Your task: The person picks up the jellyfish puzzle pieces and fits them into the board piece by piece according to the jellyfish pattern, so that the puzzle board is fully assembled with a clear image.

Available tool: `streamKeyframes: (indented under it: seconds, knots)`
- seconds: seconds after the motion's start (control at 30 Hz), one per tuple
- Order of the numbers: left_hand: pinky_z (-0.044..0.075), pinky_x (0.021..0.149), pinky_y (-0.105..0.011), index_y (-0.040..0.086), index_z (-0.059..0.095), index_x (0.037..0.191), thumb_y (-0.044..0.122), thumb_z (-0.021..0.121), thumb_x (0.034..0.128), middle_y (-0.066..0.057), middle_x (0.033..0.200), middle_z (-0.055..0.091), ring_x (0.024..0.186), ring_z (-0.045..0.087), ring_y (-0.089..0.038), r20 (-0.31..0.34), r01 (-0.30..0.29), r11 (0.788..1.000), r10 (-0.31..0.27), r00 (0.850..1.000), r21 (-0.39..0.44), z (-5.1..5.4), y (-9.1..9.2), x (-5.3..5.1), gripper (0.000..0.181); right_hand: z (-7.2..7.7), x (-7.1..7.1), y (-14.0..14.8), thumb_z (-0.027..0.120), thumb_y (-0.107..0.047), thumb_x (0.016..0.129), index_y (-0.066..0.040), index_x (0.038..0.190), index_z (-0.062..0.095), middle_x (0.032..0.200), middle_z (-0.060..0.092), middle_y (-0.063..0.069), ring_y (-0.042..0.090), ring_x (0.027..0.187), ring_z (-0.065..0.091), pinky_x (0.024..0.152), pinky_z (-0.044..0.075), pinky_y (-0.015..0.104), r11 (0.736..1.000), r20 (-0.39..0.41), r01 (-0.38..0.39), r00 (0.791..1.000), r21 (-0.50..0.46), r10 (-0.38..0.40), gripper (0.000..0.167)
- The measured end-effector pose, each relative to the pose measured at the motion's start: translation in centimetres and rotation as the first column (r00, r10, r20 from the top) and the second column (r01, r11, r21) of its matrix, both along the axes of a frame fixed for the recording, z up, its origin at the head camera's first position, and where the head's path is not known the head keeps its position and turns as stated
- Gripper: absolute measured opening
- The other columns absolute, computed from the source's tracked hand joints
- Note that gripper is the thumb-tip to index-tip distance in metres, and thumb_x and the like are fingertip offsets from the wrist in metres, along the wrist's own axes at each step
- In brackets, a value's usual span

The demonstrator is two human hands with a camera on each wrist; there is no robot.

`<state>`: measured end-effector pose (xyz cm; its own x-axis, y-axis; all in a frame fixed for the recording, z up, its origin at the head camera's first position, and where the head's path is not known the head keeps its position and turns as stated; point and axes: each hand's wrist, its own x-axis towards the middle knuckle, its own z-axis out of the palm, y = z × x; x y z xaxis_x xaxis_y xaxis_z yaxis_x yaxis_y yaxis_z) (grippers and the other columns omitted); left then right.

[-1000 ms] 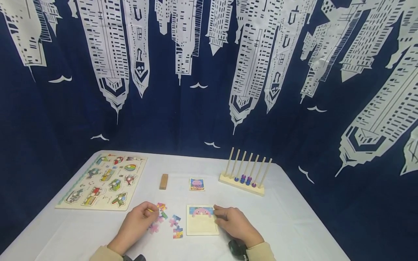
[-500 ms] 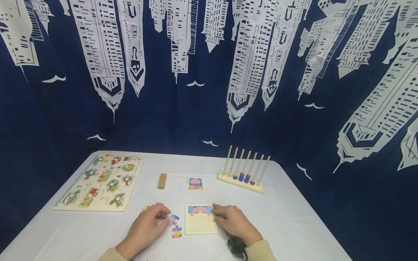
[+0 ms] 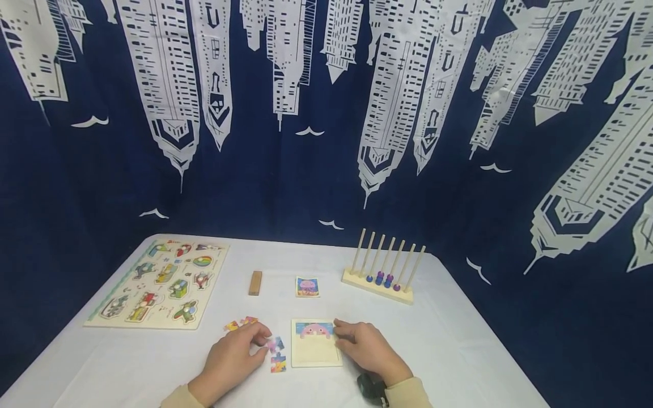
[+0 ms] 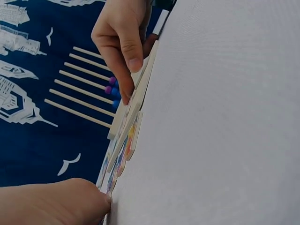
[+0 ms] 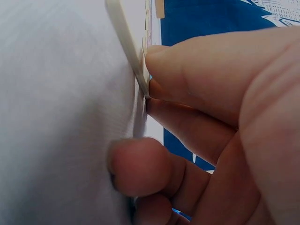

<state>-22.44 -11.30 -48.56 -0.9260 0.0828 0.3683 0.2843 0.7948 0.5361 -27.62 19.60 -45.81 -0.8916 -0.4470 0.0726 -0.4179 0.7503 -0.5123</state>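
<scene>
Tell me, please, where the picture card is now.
In the head view, the picture card lies beyond the puzzle tray, between the wooden block at left and the bead rack at right.

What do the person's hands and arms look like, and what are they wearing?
The left hand and right hand are bare, with no gloves. The left sleeve and right sleeve are plain beige, with only their ends showing. A dark device shows at the right wrist, too small to make out any markings.
</scene>
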Motion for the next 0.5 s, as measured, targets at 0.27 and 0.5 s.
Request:
streamKeyframes:
  seconds: [0.27,0.5]
  knots:
    - [0.049,0.066,-0.025,0.031,0.069,0.099,0.027,0.087,0.0802,0.021,0.092,0.07,0.087,0.067,-0.003,-0.038,0.001,1.0,-0.002,0.999,-0.03,0.11,0.09,0.0,0.026,-0.22,0.08,0.04,0.072,-0.024,0.095,-0.008,0.125,0.073,0.143,0.063,0.004,0.035,0.133,0.059,0.11,0.041,0.061,1.0,-0.007,-0.001,1.0,-0.014,0.001,0.034]
    - [0.051,0.069,-0.024,0.032,0.07,0.099,0.032,0.086,0.0824,0.022,0.095,0.073,0.093,0.071,-0.007,-0.054,0.001,0.998,-0.004,0.999,-0.067,-0.15,0.28,-0.25,0.023,-0.18,0.06,0.01,0.072,-0.024,0.095,-0.008,0.125,0.074,0.143,0.063,0.004,0.035,0.133,0.059,0.11,0.041,0.061,1.0,-0.004,-0.001,1.0,-0.014,0.001,0.034]
